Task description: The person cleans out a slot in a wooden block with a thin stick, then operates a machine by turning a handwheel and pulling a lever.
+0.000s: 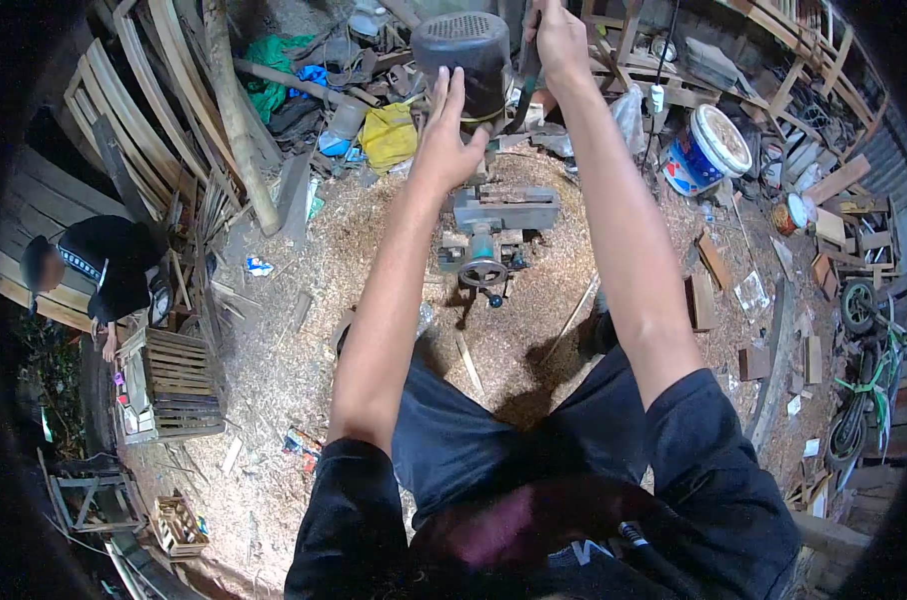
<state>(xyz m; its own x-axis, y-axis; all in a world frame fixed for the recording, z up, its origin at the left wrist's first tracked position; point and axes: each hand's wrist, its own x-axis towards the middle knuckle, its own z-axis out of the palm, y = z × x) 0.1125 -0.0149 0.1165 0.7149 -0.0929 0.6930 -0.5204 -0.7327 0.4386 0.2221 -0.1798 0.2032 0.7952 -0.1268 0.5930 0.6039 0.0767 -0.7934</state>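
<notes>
A black motor (464, 75) with a perforated round end cap is at the top centre. My left hand (449, 140) lies along its near left side, fingers stretched out against the casing and thumb spread away. To the right, my right hand (562, 45) is raised and closed near the top edge. A dark belt-like strip (526, 95) runs down beside it, next to the motor; the fingers seem wrapped round its upper part. Below both hands sits a small lathe tailstock (484, 245) with a handwheel (483, 272).
Wood shavings (354, 230) cover the floor. A paint bucket (709, 150) stands right, with wood blocks (702, 300) nearer. At left, another person (109, 265) bends beside a slatted crate (179, 380). A yellow sack (389, 138) lies behind; a motorbike (864, 380) is far right.
</notes>
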